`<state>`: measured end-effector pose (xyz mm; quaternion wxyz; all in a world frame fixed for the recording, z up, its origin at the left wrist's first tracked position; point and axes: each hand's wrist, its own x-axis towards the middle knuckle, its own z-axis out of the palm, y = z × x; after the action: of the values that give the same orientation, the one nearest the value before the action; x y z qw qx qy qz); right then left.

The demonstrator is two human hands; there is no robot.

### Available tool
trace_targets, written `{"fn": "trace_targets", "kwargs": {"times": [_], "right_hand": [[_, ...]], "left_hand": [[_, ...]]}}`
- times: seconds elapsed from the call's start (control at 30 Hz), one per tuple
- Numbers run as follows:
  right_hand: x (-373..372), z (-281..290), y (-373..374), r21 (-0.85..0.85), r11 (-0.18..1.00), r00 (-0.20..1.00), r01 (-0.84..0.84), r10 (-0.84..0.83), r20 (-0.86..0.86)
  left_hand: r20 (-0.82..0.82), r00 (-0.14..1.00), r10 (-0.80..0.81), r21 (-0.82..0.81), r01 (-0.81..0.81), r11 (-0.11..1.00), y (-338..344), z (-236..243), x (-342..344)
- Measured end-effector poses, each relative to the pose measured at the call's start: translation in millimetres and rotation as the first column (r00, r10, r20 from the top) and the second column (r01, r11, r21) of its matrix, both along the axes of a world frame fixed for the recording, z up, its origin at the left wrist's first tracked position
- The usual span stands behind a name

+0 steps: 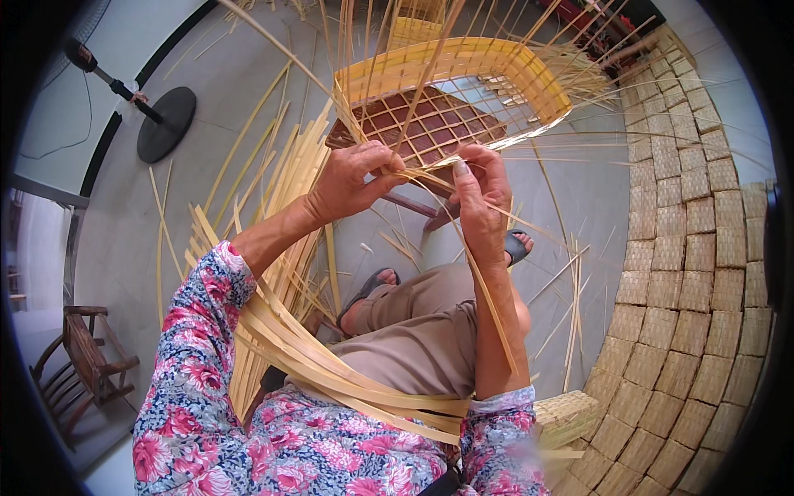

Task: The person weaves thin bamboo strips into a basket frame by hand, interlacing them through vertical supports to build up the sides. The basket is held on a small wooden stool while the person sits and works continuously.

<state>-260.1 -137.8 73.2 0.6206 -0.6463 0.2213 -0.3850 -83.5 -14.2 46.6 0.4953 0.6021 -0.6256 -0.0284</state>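
A partly woven bamboo basket (529,78) rests on a dark red stool (442,218) in front of me. It has an open lattice bottom and a yellow woven wall at the far side, with long thin strips sticking up and outward. At the basket's near edge my left hand (351,178) is closed, thumb and fingers pinching a thin bamboo strip. My right hand (484,202) pinches thin strips at the same edge, a little to the right. One loose strip (488,298) hangs down past my right wrist.
Long bamboo strips (356,384) lie across my lap, with more in a pile (281,198) at the left. Small woven blocks (653,306) stand stacked along the right. A round black stand base (167,124) and a wooden chair (87,360) are at left. Loose strips litter the grey floor.
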Motion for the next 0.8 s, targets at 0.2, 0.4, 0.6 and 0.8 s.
{"fn": "trace_targets", "kwargs": {"times": [0.2,0.4,0.6,0.8], "right_hand": [[3.4,-8.8,-2.0,0.018,0.99,0.984,0.142,-0.143,0.104],[2.2,-5.9,-6.5,0.233,0.965,0.975,0.12,-0.158,0.155],[0.0,-7.5,-12.8,0.485,0.873,0.937,0.049,-0.209,0.281],[-13.2,6.4,-18.6,0.393,0.894,0.935,0.214,-0.305,0.184]], "left_hand": [[0.019,1.0,0.014,-0.03,-0.013,0.999,-2.9,0.0,2.6],[0.052,0.998,0.029,-0.055,-0.027,0.998,-4.4,1.1,4.3],[0.036,0.998,0.042,0.059,-0.045,0.997,-7.0,7.9,7.6],[0.015,1.0,-0.022,0.134,0.02,0.991,-12.7,15.8,16.7]]}}
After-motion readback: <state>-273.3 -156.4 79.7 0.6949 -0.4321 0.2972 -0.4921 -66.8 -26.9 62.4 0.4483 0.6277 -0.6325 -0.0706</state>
